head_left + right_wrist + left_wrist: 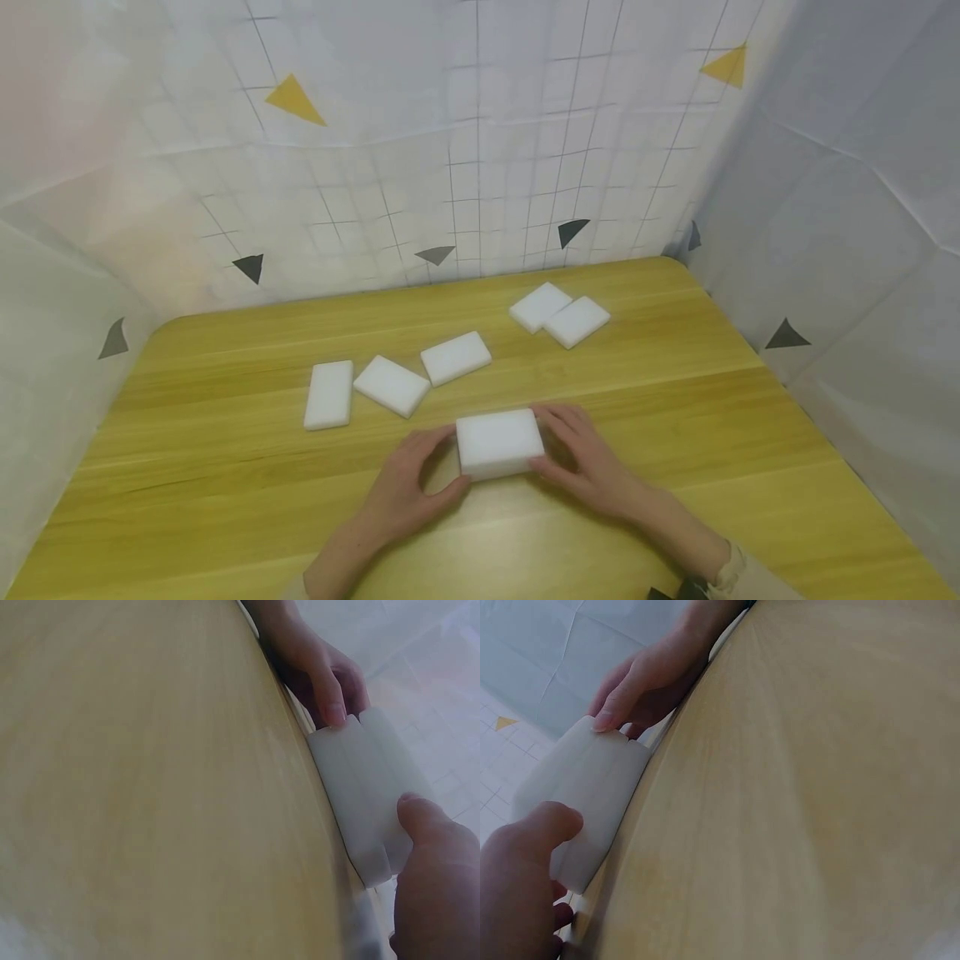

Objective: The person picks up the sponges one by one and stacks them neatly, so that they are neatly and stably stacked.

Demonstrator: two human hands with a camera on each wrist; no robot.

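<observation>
White stack point(498, 438): probably light, spongy; layer count unclear; hold short ends;
Left hand point(403, 486), right hand point(595, 468): pinching its ends

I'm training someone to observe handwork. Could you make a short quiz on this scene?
1. How many white blocks lie on the table apart from the held stack?
2. True or false: only one hand holds the stack.
3. Choose: the table's surface looks (a) wood-grained, (b) checkered, (c) plain black.

Key: 1. Five. 2. False: the left hand and right hand both hold it. 3. a.
</observation>
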